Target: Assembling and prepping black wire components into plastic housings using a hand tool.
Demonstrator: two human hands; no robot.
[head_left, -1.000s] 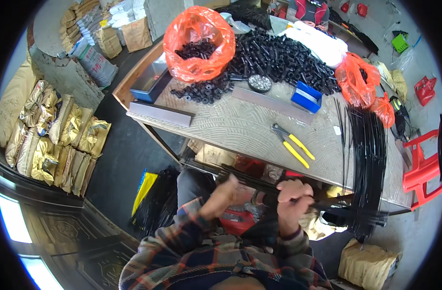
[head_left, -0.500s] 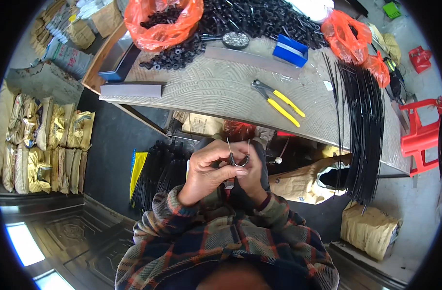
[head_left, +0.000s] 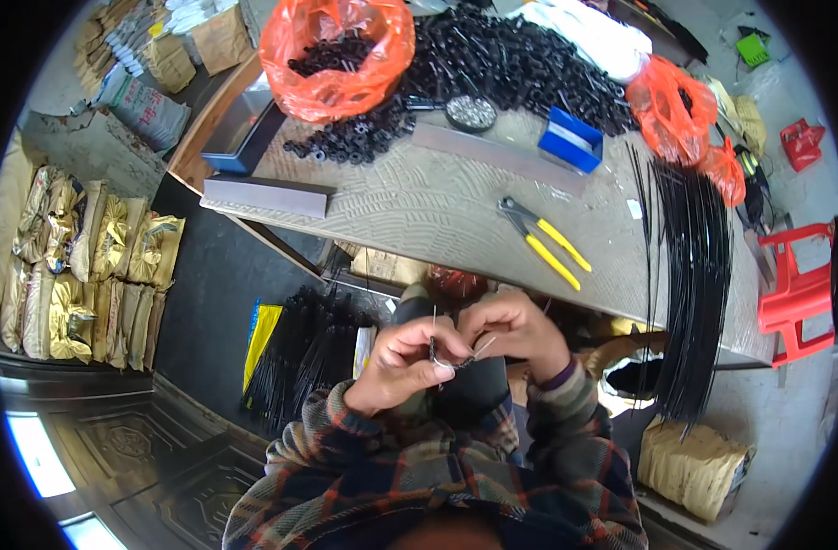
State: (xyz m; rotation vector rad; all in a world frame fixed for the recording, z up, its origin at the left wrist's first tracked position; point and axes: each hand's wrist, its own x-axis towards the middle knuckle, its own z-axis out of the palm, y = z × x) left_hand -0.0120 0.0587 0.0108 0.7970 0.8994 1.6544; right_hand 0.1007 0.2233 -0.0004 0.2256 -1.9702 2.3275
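Since a second earlier, both hands had come together over the lap. The left hand (head_left: 402, 359) and right hand (head_left: 509, 332) pinched a small black part (head_left: 440, 353) with thin wire (details too small), below the woven-textured table (head_left: 419, 211) and yellow-handled pliers (head_left: 545, 242).

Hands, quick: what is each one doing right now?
Left hand: closed, pinching a small black part with thin wire.
Right hand: closed, fingertips on the same part and wire.
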